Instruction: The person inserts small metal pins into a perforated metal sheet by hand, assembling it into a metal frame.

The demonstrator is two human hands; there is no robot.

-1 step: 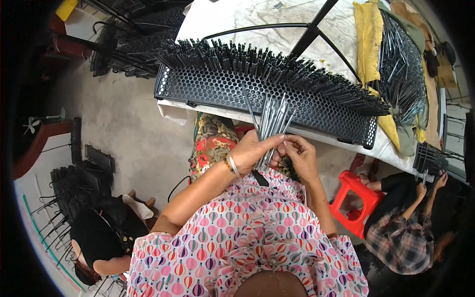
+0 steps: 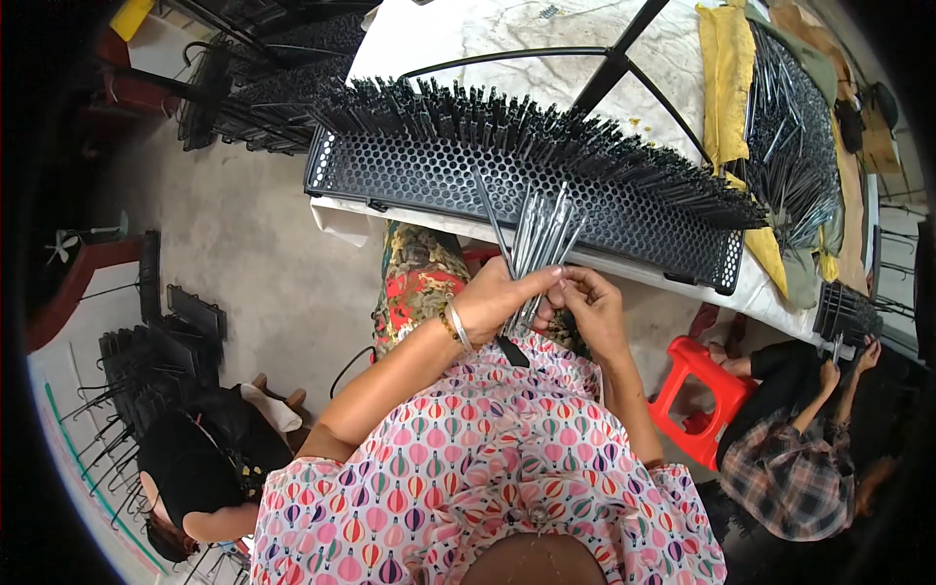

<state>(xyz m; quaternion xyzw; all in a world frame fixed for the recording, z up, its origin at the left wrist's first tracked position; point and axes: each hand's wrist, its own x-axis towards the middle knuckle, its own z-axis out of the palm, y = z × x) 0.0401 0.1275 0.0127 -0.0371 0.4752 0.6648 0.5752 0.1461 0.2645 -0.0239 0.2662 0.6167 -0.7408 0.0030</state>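
A bundle of thin dark grey plastic-looking rods (image 2: 542,229) fans out from my left hand (image 2: 495,295), whose fingers are wrapped round it. One rod leans apart from the others to the left. My right hand (image 2: 589,300) is closed in a pinch against my left thumb, beside the lower part of the bundle; what its fingertips hold is hidden. Just beyond the bundle's upper ends stands a long black perforated rack (image 2: 409,168). Rows of upright black rods (image 2: 507,125) fill its far side.
White sheeting (image 2: 643,88) covers the table under the rack. A heap of dark rods (image 2: 795,136) lies at right in yellow-edged sacking. A red stool (image 2: 697,400) stands right of me. One person (image 2: 795,458) works at far right; another (image 2: 205,468) is at lower left, near black racks.
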